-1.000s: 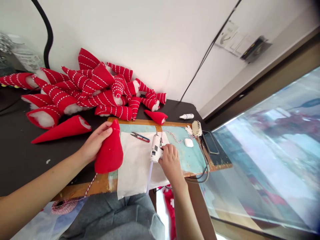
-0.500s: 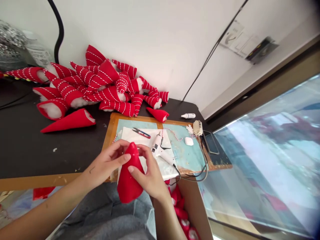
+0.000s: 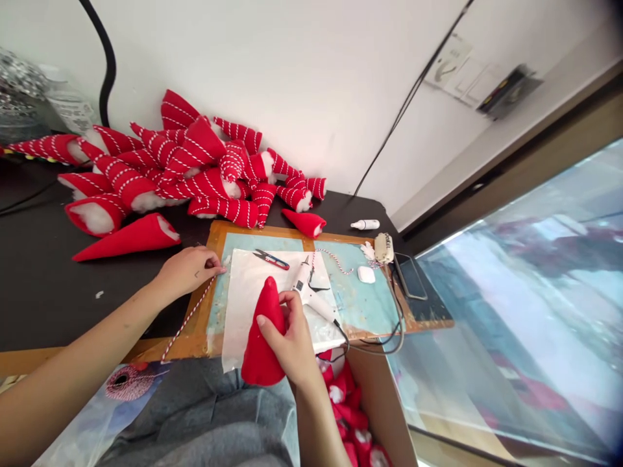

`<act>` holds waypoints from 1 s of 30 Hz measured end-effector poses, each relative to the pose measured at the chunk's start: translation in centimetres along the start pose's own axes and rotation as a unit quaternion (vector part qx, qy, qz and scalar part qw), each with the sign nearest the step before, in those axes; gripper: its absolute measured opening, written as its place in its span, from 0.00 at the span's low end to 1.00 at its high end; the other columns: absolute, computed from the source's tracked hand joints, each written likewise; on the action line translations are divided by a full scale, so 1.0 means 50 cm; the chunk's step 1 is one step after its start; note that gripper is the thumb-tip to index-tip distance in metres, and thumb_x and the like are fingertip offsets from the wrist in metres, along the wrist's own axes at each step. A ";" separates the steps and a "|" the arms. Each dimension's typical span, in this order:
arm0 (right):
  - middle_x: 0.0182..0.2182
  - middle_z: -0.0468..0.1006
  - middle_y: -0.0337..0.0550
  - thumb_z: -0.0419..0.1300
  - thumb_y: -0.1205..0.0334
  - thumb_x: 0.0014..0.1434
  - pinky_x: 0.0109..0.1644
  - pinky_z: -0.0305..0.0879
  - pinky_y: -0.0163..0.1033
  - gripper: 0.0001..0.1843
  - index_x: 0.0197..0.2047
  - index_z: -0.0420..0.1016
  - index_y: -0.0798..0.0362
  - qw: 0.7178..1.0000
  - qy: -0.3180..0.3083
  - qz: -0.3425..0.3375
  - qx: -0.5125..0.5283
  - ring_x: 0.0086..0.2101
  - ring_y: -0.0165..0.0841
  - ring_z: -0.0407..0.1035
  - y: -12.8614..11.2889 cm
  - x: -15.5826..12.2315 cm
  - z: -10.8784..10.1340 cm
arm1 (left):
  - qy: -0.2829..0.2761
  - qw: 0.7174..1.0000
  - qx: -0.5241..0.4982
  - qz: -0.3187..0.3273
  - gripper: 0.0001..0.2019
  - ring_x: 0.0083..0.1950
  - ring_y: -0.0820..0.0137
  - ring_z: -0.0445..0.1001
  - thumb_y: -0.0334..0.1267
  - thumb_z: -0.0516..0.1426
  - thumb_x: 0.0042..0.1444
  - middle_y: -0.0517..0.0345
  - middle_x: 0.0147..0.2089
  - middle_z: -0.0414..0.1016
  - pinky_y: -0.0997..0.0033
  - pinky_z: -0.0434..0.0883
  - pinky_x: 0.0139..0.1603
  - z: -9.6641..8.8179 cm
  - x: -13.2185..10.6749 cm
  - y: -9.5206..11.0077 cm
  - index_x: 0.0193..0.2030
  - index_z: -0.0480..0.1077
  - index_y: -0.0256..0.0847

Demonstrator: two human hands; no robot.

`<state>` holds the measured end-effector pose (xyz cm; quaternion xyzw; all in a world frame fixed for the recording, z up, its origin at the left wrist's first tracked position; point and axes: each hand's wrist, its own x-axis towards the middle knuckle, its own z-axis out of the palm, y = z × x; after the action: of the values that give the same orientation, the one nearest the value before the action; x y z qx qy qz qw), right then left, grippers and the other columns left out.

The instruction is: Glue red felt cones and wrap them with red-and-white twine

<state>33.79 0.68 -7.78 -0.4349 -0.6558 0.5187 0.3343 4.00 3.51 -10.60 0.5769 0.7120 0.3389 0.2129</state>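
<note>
My right hand is closed around a plain red felt cone, holding it upright over the near edge of a white sheet. My left hand pinches the end of a red-and-white twine, which runs down to a spool by my lap. A white glue gun lies on the sheet just right of the cone, and small red-handled snips lie behind it.
A heap of red cones wrapped in white-striped twine lies against the wall, with plain red cones beside it. A wooden board with a teal mat, earbud case, phone and small bottle sit to the right. A box of red pieces stands below.
My left hand let go of the cone and moved left, taking the twine end. My right hand now holds the cone alone. A second ago my right hand was on the glue gun.
</note>
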 end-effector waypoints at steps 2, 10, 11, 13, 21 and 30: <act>0.41 0.77 0.41 0.67 0.51 0.59 0.44 0.73 0.43 0.19 0.49 0.66 0.47 1.000 -0.003 -0.001 -0.008 0.39 0.37 0.73 -0.003 -0.001 0.004 | -0.008 1.000 -0.028 0.001 0.17 0.35 0.56 0.71 0.56 0.71 0.47 0.52 0.29 0.77 0.63 0.63 0.40 0.000 -0.011 0.001 0.23 0.76 0.47; 0.39 0.79 0.39 0.67 0.51 0.59 0.40 0.73 0.41 0.19 0.49 0.68 0.47 1.000 0.003 -0.001 0.002 0.35 0.36 0.75 -0.012 0.004 0.025 | -0.039 0.968 -0.244 -0.055 0.20 0.26 0.69 0.63 0.61 0.60 0.67 0.64 0.28 0.68 0.71 0.64 0.26 -0.038 -0.140 0.095 0.37 0.67 0.47; 0.38 0.79 0.39 0.67 0.51 0.59 0.40 0.73 0.41 0.19 0.48 0.68 0.47 1.000 0.004 -0.007 0.005 0.35 0.36 0.75 -0.015 0.005 0.030 | -0.039 0.957 -0.280 -0.063 0.20 0.24 0.72 0.58 0.61 0.61 0.66 0.65 0.28 0.65 0.73 0.60 0.24 -0.042 -0.155 0.114 0.37 0.68 0.46; 0.36 0.78 0.37 0.68 0.51 0.58 0.38 0.73 0.40 0.19 0.48 0.68 0.47 1.000 0.007 -0.021 0.003 0.33 0.36 0.74 -0.023 0.006 0.039 | -0.026 0.931 -0.357 -0.076 0.20 0.24 0.75 0.54 0.59 0.66 0.63 0.66 0.28 0.63 0.75 0.54 0.22 -0.048 -0.181 0.153 0.38 0.70 0.45; 0.37 0.78 0.37 0.66 0.53 0.57 0.39 0.72 0.40 0.17 0.47 0.68 0.47 0.999 0.005 -0.052 -0.003 0.34 0.35 0.75 -0.063 -0.003 0.053 | 0.007 0.938 -0.344 -0.039 0.16 0.29 0.73 0.58 0.55 0.68 0.63 0.64 0.30 0.67 0.76 0.59 0.27 -0.031 -0.210 0.233 0.37 0.76 0.46; 0.39 0.79 0.38 0.66 0.53 0.57 0.39 0.71 0.41 0.18 0.47 0.68 0.47 0.998 0.004 -0.060 -0.025 0.34 0.35 0.74 -0.069 -0.006 0.048 | 0.003 0.931 -0.361 -0.049 0.17 0.28 0.71 0.57 0.56 0.67 0.63 0.65 0.28 0.65 0.73 0.57 0.26 -0.015 -0.201 0.230 0.36 0.74 0.45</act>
<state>31.01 -0.80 -5.00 -0.4050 -0.6921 0.4793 0.3566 13.72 -5.18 -2.59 0.4247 0.5693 0.5643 0.4209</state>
